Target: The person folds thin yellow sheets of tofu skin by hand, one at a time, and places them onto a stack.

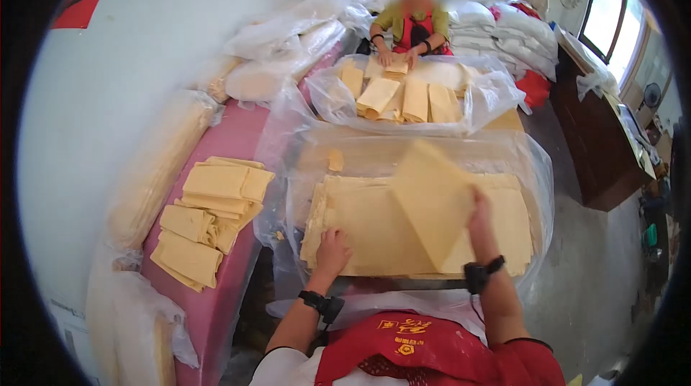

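Note:
My right hand (481, 215) grips the right edge of a pale yellow sheet (432, 199) that looks like tofu skin. This sheet is raised at a slant, slightly blurred, above a broad stack of similar flat sheets (360, 217). On the stack's near left part rests my left hand (333, 251), thumb apart from the fingers, with nothing visibly held. Clear plastic (543, 192) lines the shallow container around the stack. A small torn piece (335, 161) lies beyond the stack's far left edge.
Folded sheets (209, 217) lie in piles on a pink surface (234, 130) at left. Across from me, a person (410, 23) handles folded sheets (414, 98) in another plastic-lined container. Long plastic-wrapped bundles (162, 163) line the wall. A dark cabinet (594, 138) stands right.

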{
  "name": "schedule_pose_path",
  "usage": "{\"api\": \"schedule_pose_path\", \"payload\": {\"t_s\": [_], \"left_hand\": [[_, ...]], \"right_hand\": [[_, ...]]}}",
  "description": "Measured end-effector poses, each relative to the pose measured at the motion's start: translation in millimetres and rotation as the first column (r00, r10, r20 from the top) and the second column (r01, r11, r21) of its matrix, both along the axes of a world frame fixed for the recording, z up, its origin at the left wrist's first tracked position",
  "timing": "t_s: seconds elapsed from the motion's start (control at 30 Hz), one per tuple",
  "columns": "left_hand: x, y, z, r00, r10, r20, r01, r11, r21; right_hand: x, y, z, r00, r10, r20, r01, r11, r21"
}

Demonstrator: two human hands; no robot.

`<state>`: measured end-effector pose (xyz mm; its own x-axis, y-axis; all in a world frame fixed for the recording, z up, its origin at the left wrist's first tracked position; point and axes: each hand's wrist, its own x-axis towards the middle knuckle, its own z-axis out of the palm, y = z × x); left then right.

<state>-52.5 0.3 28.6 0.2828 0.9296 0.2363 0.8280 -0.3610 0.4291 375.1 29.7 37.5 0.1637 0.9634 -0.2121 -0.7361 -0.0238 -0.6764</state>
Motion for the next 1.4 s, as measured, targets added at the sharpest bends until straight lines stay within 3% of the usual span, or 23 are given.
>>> {"api": "schedule_pose_path", "payload": {"t_s": [0.07, 0.17, 0.23, 0.33, 0.4, 0.47, 0.5, 0.53, 0.63, 0.73, 0.87, 0.97, 1.0, 1.07, 1.1, 1.13, 1.17, 1.2, 1.23, 1.27, 1.3, 1.33, 1.4], "left_hand": [[5.1, 6.2, 17.1, 0.997, -0.014, -0.072, 0.003, 0.988, -0.156], [30.0, 13.4, 38.8, 0.981, -0.106, -0.165, 0.102, 0.994, -0.028], [59.0, 19.0, 32.1, 0.962, -0.236, -0.141, 0.239, 0.971, 0.003], [122.8, 12.3, 14.4, 0.912, -0.402, -0.082, 0.407, 0.912, 0.047], [147.4, 2.9, 7.8, 0.89, -0.454, -0.054, 0.456, 0.888, 0.062], [157.4, -3.1, 6.0, 0.902, -0.368, -0.226, 0.398, 0.912, 0.105], [160.6, 0.4, 5.5, 0.899, -0.374, -0.226, 0.406, 0.907, 0.113], [161.2, 2.4, 2.0, 0.904, -0.366, -0.22, 0.383, 0.923, 0.042], [160.0, -0.6, -5.2, 0.907, -0.372, -0.197, 0.376, 0.927, -0.019], [160.5, 3.8, -9.9, 0.909, -0.366, -0.199, 0.376, 0.926, 0.014], [160.5, 4.4, -12.5, 0.892, -0.387, -0.232, 0.402, 0.915, 0.021], [161.9, 2.7, -1.5, 0.856, -0.396, -0.332, 0.423, 0.906, 0.012], [163.6, 0.0, 9.6, 0.851, -0.402, -0.338, 0.433, 0.901, 0.017], [171.7, -3.8, 34.7, 0.836, -0.409, -0.365, 0.375, 0.913, -0.164], [175.4, -2.7, 32.0, 0.833, -0.41, -0.371, 0.38, 0.912, -0.156], [178.2, -1.8, 25.0, 0.87, -0.48, 0.109, 0.492, 0.858, -0.15], [180.6, 0.4, 21.9, 0.696, -0.448, 0.562, 0.588, 0.804, -0.088], [179.5, -7.2, 38.8, 0.697, -0.451, 0.557, 0.589, 0.803, -0.087], [175.1, -24.1, 71.3, 0.364, -0.127, 0.923, 0.707, 0.683, -0.185], [172.6, -32.6, 88.5, -0.019, 0.326, 0.945, 0.83, 0.532, -0.167], [166.2, -30.6, 83.6, -0.015, 0.325, 0.946, 0.831, 0.529, -0.169], [153.5, -28.2, 74.9, 0.063, 0.468, 0.882, 0.759, 0.551, -0.346], [141.3, -26.6, 69.5, 0.149, 0.656, 0.74, 0.573, 0.553, -0.605]], "right_hand": [[8.7, -33.9, 72.1, 0.986, -0.166, -0.001, 0.165, 0.983, 0.08], [1.5, -65.3, 45.6, 0.974, -0.228, -0.013, 0.228, 0.973, 0.038], [-29.6, -98.8, 21.8, 0.991, -0.1, 0.087, 0.102, 0.995, -0.015], [-71.3, -129.3, 6.1, 0.947, -0.161, 0.278, 0.209, 0.966, -0.151], [-66.6, -131.2, -12.8, 0.903, 0.079, 0.423, 0.049, 0.958, -0.284], [12.4, -126.1, -30.6, 0.684, 0.226, 0.693, 0.099, 0.913, -0.395], [35.6, -126.1, 9.0, 0.798, -0.199, 0.568, 0.47, 0.796, -0.381], [54.5, -132.6, 71.1, 0.901, -0.434, 0.014, 0.428, 0.893, 0.135], [182.7, -181.9, 122.0, 0.804, -0.583, 0.119, 0.53, 0.792, 0.303], [284.5, -218.8, 151.7, 0.529, -0.827, 0.193, 0.758, 0.562, 0.33], [309.9, -241.6, 235.8, 0.747, -0.615, 0.252, 0.432, 0.738, 0.519], [242.1, -186.6, 277.9, 0.743, -0.651, 0.159, 0.542, 0.723, 0.427], [208.3, -160.8, 281.5, 0.546, -0.799, 0.25, 0.694, 0.599, 0.399], [123.2, -123.4, 276.8, 0.476, -0.669, 0.571, 0.483, 0.741, 0.467], [80.1, -109.0, 265.6, 0.294, -0.576, 0.762, 0.394, 0.8, 0.452], [74.1, -81.7, 213.4, -0.025, -0.281, 0.959, 0.273, 0.921, 0.277], [27.0, -68.9, 176.4, 0.098, -0.386, 0.917, 0.15, 0.917, 0.37], [-26.1, -68.2, 172.5, 0.074, -0.31, 0.948, 0.094, 0.948, 0.303], [-59.4, -60.7, 121.6, -0.134, -0.226, 0.965, 0.122, 0.962, 0.242], [-86.8, -74.0, 132.0, -0.123, -0.052, 0.991, -0.197, 0.98, 0.027], [-113.2, -83.2, 143.1, -0.363, 0.17, 0.916, -0.293, 0.913, -0.285], [-128.4, -94.3, 108.1, -0.545, -0.171, 0.821, -0.434, 0.895, -0.102], [-141.9, -123.2, 69.8, -0.206, -0.34, 0.918, -0.475, 0.855, 0.21]]}}
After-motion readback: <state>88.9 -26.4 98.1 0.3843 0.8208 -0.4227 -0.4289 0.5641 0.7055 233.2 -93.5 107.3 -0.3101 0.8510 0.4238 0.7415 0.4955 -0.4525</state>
